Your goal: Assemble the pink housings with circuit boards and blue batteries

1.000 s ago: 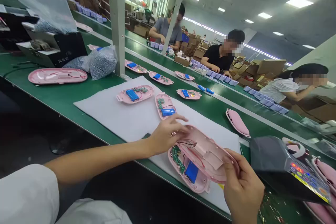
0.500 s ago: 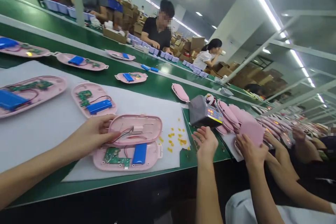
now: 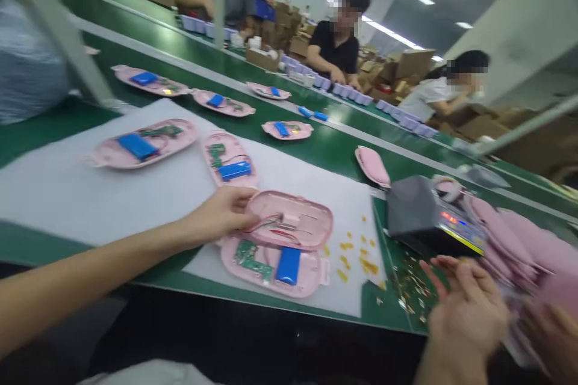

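Note:
My left hand [image 3: 221,216] is closed on the left edge of a pink shell half [image 3: 298,222] that carries red and black wires. This half lies tilted over a second pink shell half [image 3: 307,271] holding a green circuit board and a blue battery [image 3: 288,264]. Both rest on a white foam mat [image 3: 90,192]. My right hand [image 3: 465,307] hovers at the lower right with fingers apart and nothing in it, above scattered small yellow pieces [image 3: 406,295]. It is blurred by motion.
Two more open pink shells [image 3: 139,144] [image 3: 228,159] lie on the mat. A grey box with a lit panel [image 3: 428,216] stands right of it, next to a pile of closed pink cases [image 3: 506,228]. Another person's blurred hand [image 3: 553,325] is at the far right. People work across the green belt [image 3: 334,144].
The view has swung back left. My right hand has moved from beside the grey box down and right toward the table edge. My left hand stays on the pink shell half.

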The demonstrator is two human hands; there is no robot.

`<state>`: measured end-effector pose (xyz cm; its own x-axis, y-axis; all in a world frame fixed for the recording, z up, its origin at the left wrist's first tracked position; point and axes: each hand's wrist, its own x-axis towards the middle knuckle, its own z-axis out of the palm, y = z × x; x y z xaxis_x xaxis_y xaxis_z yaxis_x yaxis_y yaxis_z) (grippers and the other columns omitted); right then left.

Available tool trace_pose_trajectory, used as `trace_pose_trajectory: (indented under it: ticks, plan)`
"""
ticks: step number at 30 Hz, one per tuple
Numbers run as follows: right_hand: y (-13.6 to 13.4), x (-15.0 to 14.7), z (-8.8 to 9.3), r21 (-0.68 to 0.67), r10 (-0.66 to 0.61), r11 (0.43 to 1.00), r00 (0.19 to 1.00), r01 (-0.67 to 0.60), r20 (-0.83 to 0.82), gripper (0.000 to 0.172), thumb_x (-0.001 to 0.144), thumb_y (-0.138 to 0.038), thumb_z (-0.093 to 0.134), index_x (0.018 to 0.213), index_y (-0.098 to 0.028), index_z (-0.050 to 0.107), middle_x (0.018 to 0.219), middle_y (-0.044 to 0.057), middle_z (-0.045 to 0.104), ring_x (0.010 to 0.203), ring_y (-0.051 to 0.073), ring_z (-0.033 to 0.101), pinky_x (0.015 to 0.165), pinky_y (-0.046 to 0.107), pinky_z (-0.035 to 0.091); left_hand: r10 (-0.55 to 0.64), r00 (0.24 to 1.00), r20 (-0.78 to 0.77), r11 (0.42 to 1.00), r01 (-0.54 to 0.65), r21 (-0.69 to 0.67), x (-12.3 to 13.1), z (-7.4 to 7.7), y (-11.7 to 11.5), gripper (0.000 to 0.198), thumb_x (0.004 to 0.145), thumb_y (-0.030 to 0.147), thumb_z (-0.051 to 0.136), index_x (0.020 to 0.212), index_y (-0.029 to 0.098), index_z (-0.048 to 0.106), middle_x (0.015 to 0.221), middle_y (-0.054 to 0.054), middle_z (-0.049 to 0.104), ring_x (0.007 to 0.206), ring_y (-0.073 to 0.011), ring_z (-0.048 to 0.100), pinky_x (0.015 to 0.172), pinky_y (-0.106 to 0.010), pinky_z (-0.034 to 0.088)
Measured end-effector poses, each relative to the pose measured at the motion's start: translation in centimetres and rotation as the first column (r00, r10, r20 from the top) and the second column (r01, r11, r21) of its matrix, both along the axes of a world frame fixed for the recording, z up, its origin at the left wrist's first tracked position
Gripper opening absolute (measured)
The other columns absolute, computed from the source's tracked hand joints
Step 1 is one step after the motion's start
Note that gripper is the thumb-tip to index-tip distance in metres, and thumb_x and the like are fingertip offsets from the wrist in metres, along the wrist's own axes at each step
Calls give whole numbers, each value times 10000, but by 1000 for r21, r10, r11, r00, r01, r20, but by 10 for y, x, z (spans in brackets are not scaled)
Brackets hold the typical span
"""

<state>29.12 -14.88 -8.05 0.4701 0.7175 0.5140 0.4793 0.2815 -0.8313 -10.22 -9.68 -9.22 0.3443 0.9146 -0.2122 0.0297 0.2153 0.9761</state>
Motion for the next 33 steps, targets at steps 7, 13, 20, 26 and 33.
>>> trace_pose_trajectory:
  ticks: [7,13,20,26,33]
  plan:
    - [50,-191,42,-402,694,690,393,-602,603,160,935,-253,520,843,-226,648,1134,50,628,1046,201,593,865,361,490,21,981,192,995,-2,-99,-1,-1,0,245,686,35,659,918,87,719,815,-58,714,734,-142,686,623,-184,560]
    - [70,-216,34,-539,631,716,79,-444,772,238,951,-204,439,885,-222,667,1196,67,599,1052,217,570,788,351,499,-22,964,264,999,31,-30,-5,-12,-2,241,665,-21,601,845,110,693,663,11,611,623,-89,601,539,-148,505]
    - [64,-221,29,-451,487,796,-15,-405,873,231,924,-180,473,839,-220,684,1133,63,628,1041,224,565,702,316,472,-32,953,300,999,32,2,-5,-21,-1,225,638,-2,553,782,126,669,646,15,579,598,-90,579,485,-144,447]
    - [62,-229,25,-323,357,872,26,-367,934,145,850,-218,585,774,-211,707,1001,43,681,908,204,579,594,292,397,-47,982,186,997,36,66,-4,-21,0,176,628,17,558,743,108,657,676,-12,599,606,-100,562,493,-165,451]
    - [85,-214,42,-626,607,771,430,-114,669,361,628,-515,788,696,-202,621,670,30,664,558,168,552,483,273,322,-75,981,179,996,65,60,-7,-22,1,258,648,43,594,875,104,703,719,-45,645,648,-157,629,522,-216,507]
